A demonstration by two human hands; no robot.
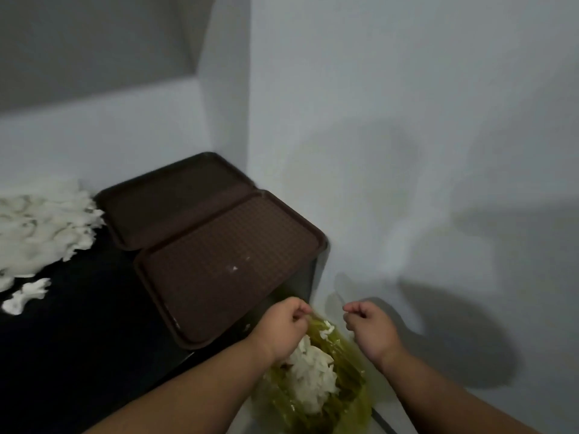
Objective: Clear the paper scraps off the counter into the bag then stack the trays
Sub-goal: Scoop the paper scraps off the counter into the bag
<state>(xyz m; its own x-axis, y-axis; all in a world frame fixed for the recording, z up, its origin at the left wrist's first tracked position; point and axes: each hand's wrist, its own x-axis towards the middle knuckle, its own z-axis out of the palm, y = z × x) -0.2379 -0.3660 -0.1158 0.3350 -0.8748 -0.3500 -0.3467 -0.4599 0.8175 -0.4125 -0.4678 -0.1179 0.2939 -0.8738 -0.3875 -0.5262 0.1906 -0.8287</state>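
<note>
Pale grey wall [407,120] fills most of the right and top of the frame, with shadows of the arms across it. The black counter [78,355] runs along the lower left. Two brown plastic trays [175,195] lie in the middle of the frame, not stacked: the far one is tucked into the wall corner, and the near tray [225,264] is right against it. Whether the rims overlap is hard to tell. The near one has a couple of white specks on it.

A big pile of white paper scraps [40,227] sits on the counter at the left edge, with a few stray scraps [26,296] just below it.

At bottom centre, off the counter's end, there's a green plastic bag [347,389] with a wad of scraps [310,374] already inside. The left hand [283,324] pinches the bag's rim on its left side. The right hand [368,330] is curled at the bag's right edge, but it's too blurry to tell if it's actually got hold of the plastic.
</note>
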